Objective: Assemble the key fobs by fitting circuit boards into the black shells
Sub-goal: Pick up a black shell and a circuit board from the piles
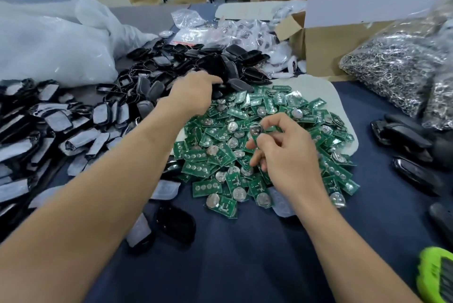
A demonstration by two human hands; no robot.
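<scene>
Your table (245, 266), under dark blue cloth, carries a wide heap of black shells (157, 87) across the left and far middle. A smaller heap of green circuit boards (215, 158) sits just right of it, the two meeting at the far edge. Your left hand (193, 94) reaches into the shells; its fingertips are buried and blurred, so I can't tell if it grips one. Your right hand (286, 153) hovers over the boards, pinching a single board (256, 130), round metal disc showing.
</scene>
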